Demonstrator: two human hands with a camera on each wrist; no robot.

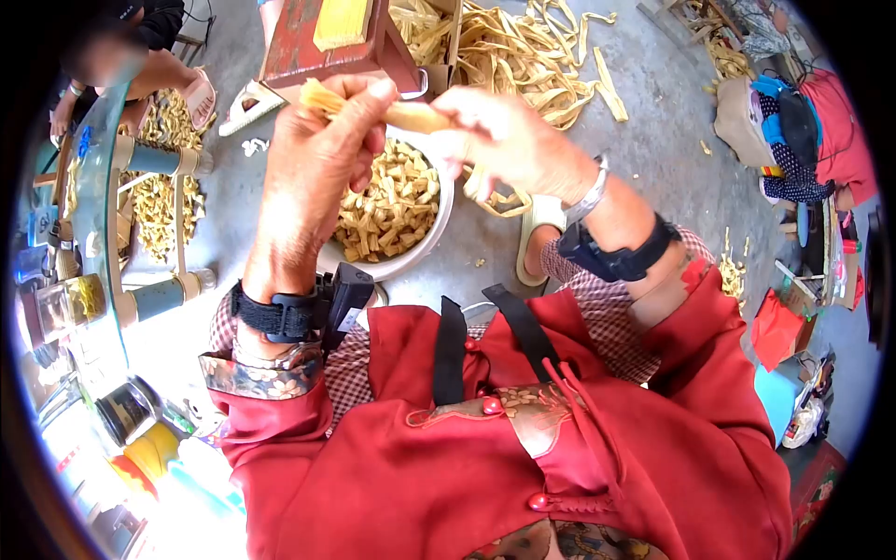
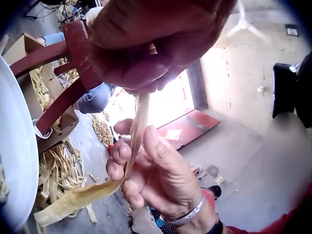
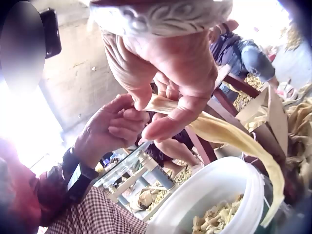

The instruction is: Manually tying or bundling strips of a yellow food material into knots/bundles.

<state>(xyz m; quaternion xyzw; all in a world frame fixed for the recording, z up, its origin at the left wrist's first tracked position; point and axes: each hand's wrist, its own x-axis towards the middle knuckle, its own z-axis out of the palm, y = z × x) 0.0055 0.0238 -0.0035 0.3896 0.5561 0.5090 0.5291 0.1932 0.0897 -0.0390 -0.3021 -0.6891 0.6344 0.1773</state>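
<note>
My left hand grips a short yellow bundle of thin strands above the bowl. From it a pale yellow, flat, soft strip stretches across to my right hand. In the right wrist view, the right hand's thumb and fingers pinch this strip close to the left fingers, and its loose tail hangs past the bowl. Below the hands stands a white bowl, holding many short tied yellow pieces. Fingers hide part of the bundle.
A red wooden stool carries a stack of yellow strands. Beside it, a cardboard box and a heap of long strips lie on the floor. Another person sits far left, near a glass-topped table.
</note>
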